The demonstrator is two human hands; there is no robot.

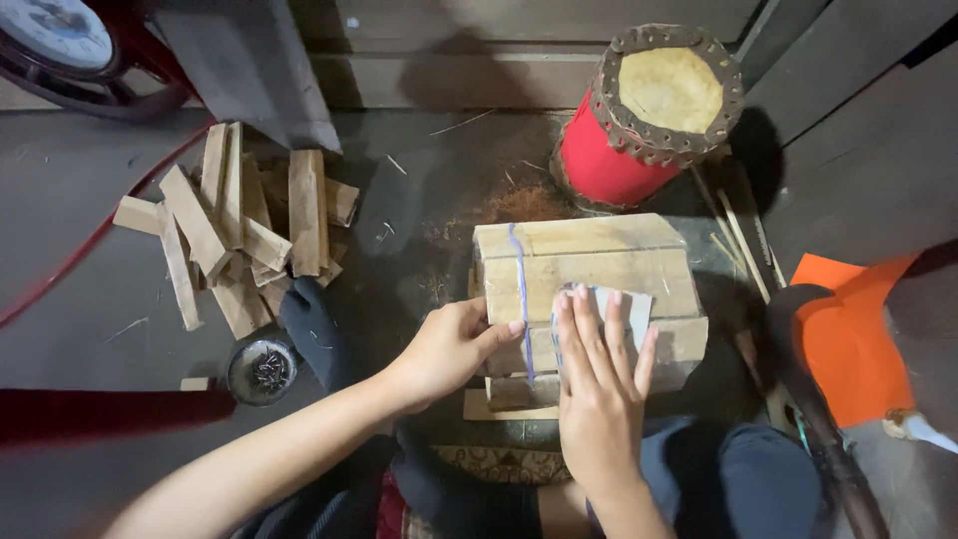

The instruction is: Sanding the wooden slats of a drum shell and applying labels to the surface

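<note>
The right hand (599, 384) lies flat, fingers spread, pressing a small grey card or sheet (627, 307) down on the top of a block of stacked wooden slats (589, 289); it clasps nothing, only pins the sheet in place. The left hand (449, 349) cups the block's near left edge, thumb on top and fingers curled round the side, steadying it. A blue line (519, 289) runs across the slats from the far edge to the near edge, just left of the sheet. The block sits on the dark floor (100, 190) in front of the person's knees, with a thin board under its near edge.

The work looks to be marking out: the sheet seems to serve as a guide against the line. Keeping it from slipping calls for steady downward pressure.

Beyond the block's far right corner stands a red drum-like cylinder (654, 110). Toward the floor's left side lie loose wood offcuts (235, 225) and a small tin of nails (261, 371)
</note>
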